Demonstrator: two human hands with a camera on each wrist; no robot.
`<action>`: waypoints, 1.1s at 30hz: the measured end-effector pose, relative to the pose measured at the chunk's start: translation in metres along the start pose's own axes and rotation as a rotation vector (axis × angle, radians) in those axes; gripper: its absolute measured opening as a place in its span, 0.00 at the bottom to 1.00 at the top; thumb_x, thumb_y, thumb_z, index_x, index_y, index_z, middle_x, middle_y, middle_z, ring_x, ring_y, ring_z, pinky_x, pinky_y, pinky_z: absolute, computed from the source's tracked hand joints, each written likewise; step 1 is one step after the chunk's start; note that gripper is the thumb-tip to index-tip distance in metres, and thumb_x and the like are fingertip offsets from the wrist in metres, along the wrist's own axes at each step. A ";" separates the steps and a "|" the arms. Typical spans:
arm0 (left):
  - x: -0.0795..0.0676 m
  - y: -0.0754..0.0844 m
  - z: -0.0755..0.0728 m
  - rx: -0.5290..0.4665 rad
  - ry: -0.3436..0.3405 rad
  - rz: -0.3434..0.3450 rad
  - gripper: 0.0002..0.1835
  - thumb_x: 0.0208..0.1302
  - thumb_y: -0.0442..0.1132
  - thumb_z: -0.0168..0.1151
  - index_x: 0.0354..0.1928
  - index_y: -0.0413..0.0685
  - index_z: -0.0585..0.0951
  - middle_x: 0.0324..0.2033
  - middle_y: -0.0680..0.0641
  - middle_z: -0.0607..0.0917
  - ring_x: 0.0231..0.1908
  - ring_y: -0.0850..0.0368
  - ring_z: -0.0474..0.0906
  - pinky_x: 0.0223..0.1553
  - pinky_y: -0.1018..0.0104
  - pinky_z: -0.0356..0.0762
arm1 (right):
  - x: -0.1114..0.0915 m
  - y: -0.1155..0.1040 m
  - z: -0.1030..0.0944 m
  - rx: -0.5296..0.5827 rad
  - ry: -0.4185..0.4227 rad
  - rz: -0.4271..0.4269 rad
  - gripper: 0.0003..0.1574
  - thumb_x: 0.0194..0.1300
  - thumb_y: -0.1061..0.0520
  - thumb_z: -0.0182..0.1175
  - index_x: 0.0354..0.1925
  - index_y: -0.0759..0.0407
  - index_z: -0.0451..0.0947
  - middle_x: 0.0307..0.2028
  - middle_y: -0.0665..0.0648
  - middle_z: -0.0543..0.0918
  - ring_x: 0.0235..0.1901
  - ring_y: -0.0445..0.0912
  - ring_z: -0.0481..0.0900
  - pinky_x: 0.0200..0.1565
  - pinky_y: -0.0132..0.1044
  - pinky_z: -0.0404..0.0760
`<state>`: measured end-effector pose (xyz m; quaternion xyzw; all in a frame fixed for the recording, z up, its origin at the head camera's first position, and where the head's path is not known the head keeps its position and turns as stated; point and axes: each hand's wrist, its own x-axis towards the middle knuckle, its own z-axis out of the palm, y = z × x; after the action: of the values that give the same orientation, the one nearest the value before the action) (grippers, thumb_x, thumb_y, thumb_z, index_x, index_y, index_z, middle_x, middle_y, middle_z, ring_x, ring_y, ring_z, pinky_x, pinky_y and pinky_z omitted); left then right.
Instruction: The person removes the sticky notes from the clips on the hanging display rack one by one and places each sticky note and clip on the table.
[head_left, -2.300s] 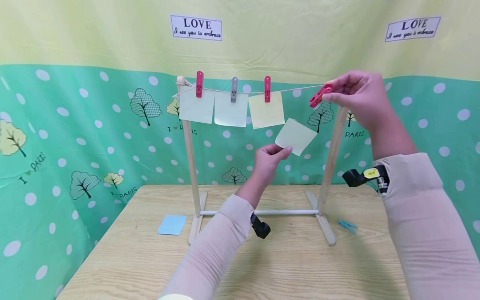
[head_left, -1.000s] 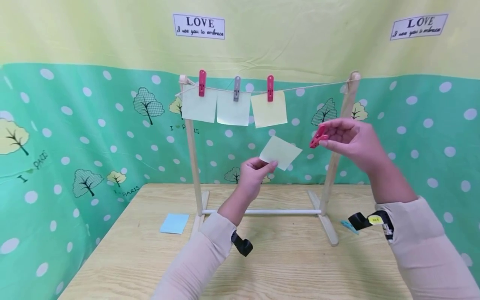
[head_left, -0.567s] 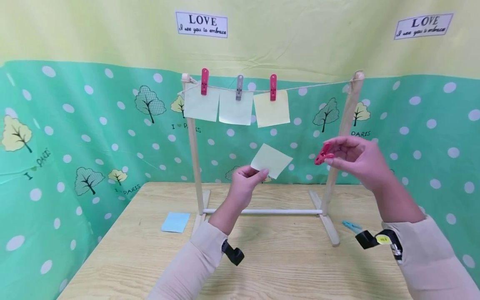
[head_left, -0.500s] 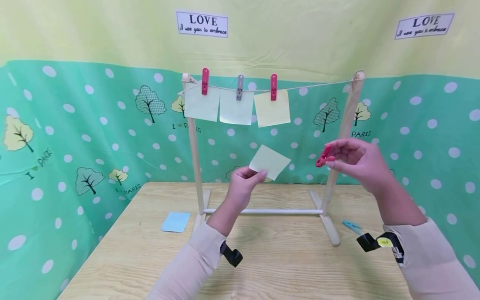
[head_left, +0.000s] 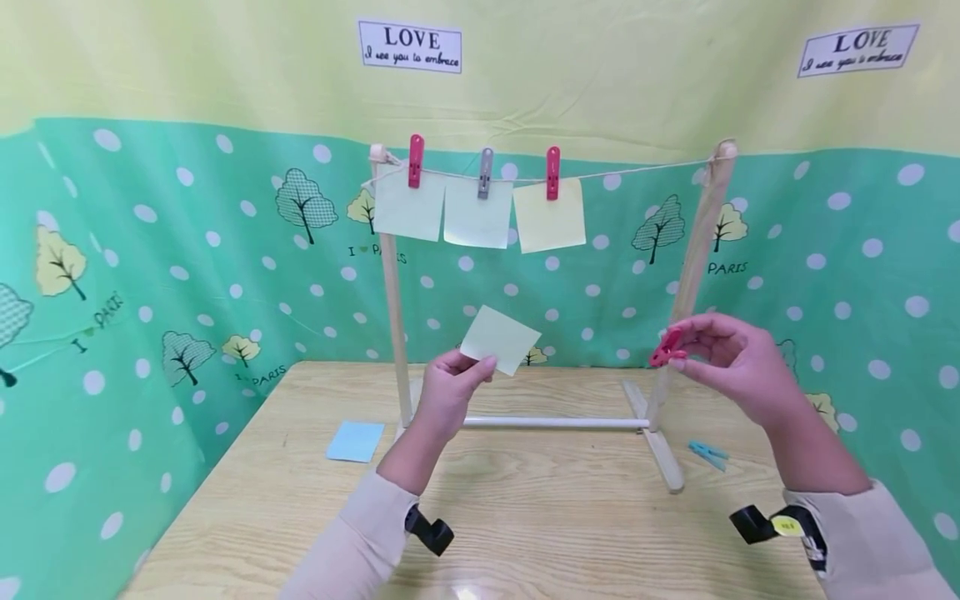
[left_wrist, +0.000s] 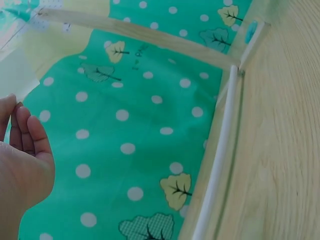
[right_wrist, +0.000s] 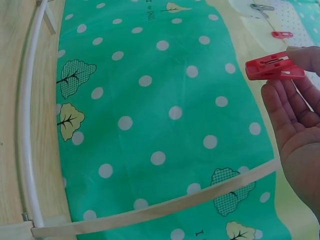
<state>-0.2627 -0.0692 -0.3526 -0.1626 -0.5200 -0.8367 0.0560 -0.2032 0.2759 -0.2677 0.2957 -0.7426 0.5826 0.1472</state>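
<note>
My left hand [head_left: 450, 392] pinches a pale green-white sticky note [head_left: 501, 338] by its lower left corner, below the string line. To the right, my right hand [head_left: 738, 367] holds a red clothespin [head_left: 666, 348] between thumb and fingers, in front of the rack's right post; the right wrist view shows the clothespin [right_wrist: 275, 66] close up. Three notes hang from the string [head_left: 637, 170]: a whitish one [head_left: 408, 208] under a red clothespin [head_left: 416, 161], another whitish one [head_left: 477, 218] under a grey clothespin [head_left: 485, 172], and a pale yellow one [head_left: 550, 221] under a red clothespin [head_left: 552, 172].
The wooden rack has a left post [head_left: 395, 317], a right post [head_left: 693, 275] and a white bottom bar [head_left: 555, 422]. On the table [head_left: 570, 508] lie a blue sticky note [head_left: 356, 441] at left and a blue clothespin [head_left: 708, 455] at right. A patterned curtain hangs behind.
Both hands have come down from near the string, the left one also moving left with its note. The right hand has lowered the red clothespin away from the line. The hanging notes stay put.
</note>
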 end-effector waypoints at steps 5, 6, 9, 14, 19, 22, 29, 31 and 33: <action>-0.008 0.004 -0.013 -0.039 0.003 -0.003 0.14 0.60 0.23 0.62 0.30 0.52 0.87 0.24 0.53 0.83 0.27 0.61 0.78 0.37 0.71 0.79 | -0.009 0.006 -0.003 -0.041 0.013 0.009 0.19 0.58 0.78 0.61 0.49 0.74 0.74 0.42 0.56 0.83 0.41 0.42 0.83 0.42 0.27 0.82; -0.010 0.006 -0.016 -0.047 0.003 -0.001 0.15 0.61 0.22 0.61 0.30 0.51 0.87 0.24 0.54 0.83 0.27 0.61 0.78 0.37 0.72 0.79 | -0.011 0.007 -0.004 -0.043 0.015 0.009 0.19 0.58 0.78 0.61 0.48 0.74 0.74 0.42 0.56 0.83 0.41 0.42 0.83 0.42 0.27 0.82; -0.015 0.009 -0.025 -0.061 0.011 0.004 0.15 0.61 0.22 0.62 0.30 0.52 0.87 0.25 0.54 0.84 0.27 0.61 0.78 0.37 0.71 0.79 | -0.018 0.011 -0.006 -0.031 0.026 0.010 0.18 0.58 0.79 0.61 0.48 0.74 0.74 0.41 0.56 0.83 0.41 0.42 0.84 0.42 0.27 0.82; -0.022 0.013 -0.041 -0.065 0.064 0.013 0.10 0.59 0.25 0.67 0.32 0.50 0.88 0.29 0.52 0.85 0.28 0.60 0.78 0.37 0.70 0.80 | -0.028 0.017 -0.012 0.006 0.056 0.003 0.18 0.58 0.80 0.59 0.47 0.75 0.73 0.42 0.56 0.83 0.41 0.41 0.84 0.42 0.27 0.82; -0.032 0.018 -0.057 -0.026 0.107 0.014 0.14 0.62 0.23 0.63 0.35 0.52 0.88 0.34 0.52 0.86 0.30 0.60 0.78 0.37 0.71 0.80 | -0.036 0.022 -0.016 0.012 0.098 0.012 0.19 0.57 0.81 0.59 0.48 0.74 0.74 0.42 0.55 0.83 0.40 0.41 0.84 0.41 0.26 0.82; -0.038 0.022 -0.067 0.008 0.122 0.013 0.15 0.63 0.24 0.62 0.37 0.53 0.88 0.36 0.52 0.87 0.31 0.60 0.79 0.37 0.72 0.80 | -0.042 0.024 -0.017 0.015 0.114 0.023 0.19 0.57 0.81 0.59 0.48 0.74 0.74 0.40 0.55 0.83 0.39 0.42 0.83 0.41 0.26 0.82; -0.054 0.033 -0.089 0.023 0.175 0.037 0.13 0.63 0.23 0.62 0.39 0.50 0.88 0.36 0.52 0.87 0.33 0.61 0.81 0.39 0.71 0.81 | -0.057 0.031 -0.019 0.021 0.141 0.061 0.22 0.58 0.81 0.58 0.51 0.73 0.75 0.40 0.55 0.83 0.39 0.42 0.82 0.41 0.26 0.82; -0.058 0.036 -0.096 0.019 0.209 0.040 0.13 0.63 0.23 0.62 0.38 0.49 0.88 0.35 0.51 0.87 0.33 0.61 0.81 0.38 0.71 0.82 | -0.060 0.033 -0.020 0.023 0.146 0.074 0.23 0.58 0.81 0.58 0.53 0.71 0.75 0.41 0.54 0.83 0.40 0.42 0.82 0.42 0.26 0.82; -0.062 0.039 -0.102 0.012 0.242 0.044 0.13 0.63 0.23 0.62 0.38 0.49 0.88 0.34 0.51 0.87 0.32 0.61 0.81 0.38 0.71 0.82 | -0.063 0.035 -0.021 0.015 0.159 0.086 0.25 0.58 0.81 0.58 0.54 0.70 0.75 0.42 0.53 0.83 0.40 0.41 0.81 0.43 0.25 0.81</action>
<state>-0.2157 -0.1827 -0.3812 -0.0713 -0.5107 -0.8456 0.1379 -0.1777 0.3179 -0.3245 0.2177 -0.7363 0.6154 0.1783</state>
